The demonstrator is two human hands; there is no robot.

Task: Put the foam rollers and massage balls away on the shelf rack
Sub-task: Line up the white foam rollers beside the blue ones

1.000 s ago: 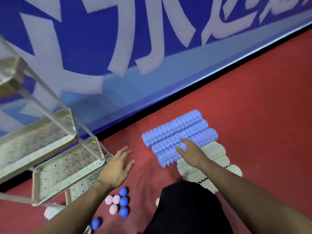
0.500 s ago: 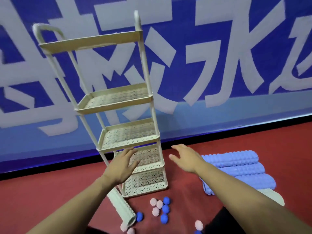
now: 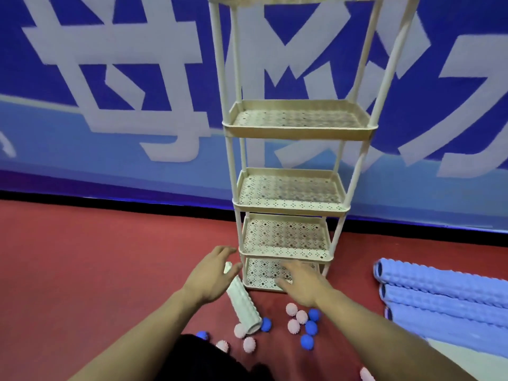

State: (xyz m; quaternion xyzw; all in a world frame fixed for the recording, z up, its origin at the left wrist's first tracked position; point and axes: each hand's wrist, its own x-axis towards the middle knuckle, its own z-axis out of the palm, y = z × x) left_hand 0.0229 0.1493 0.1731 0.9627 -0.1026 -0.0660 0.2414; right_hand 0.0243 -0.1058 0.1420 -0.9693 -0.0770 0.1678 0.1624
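Note:
A cream shelf rack [image 3: 298, 130] with several perforated tiers stands against the blue wall; all its shelves hold nothing. My left hand [image 3: 211, 276] hovers open by the rack's lower left corner, above a white ridged foam roller [image 3: 243, 306] lying on the red floor. My right hand [image 3: 302, 284] is open in front of the bottom shelf, holding nothing. Pink spiky massage balls [image 3: 293, 325] and blue massage balls [image 3: 311, 327] lie scattered on the floor below my hands. Three blue foam rollers [image 3: 445, 295] lie side by side at the right.
The blue wall banner [image 3: 110, 105] with large pale lettering runs behind the rack. A white roller or mat edge [image 3: 467, 361] shows under the blue rollers at the lower right. My dark-clothed knee [image 3: 203, 358] sits at the bottom centre. Red floor stretches to the left.
My view has swung left from the blue rollers to the rack. My right hand left the blue rollers and both hands now reach toward the rack's lowest shelves.

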